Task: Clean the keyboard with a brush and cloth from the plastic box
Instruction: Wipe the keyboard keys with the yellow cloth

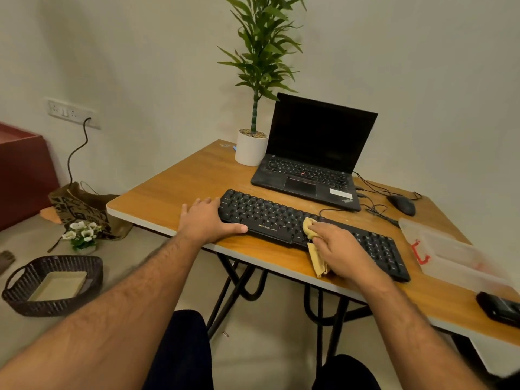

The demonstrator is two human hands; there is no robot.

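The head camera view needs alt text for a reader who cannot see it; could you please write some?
A person's right hand presses a crumpled yellow cloth onto a black keyboard while the left hand steadies its left end. The keyboard lies on a wooden table before an open black laptop, with a clear plastic box to the right.
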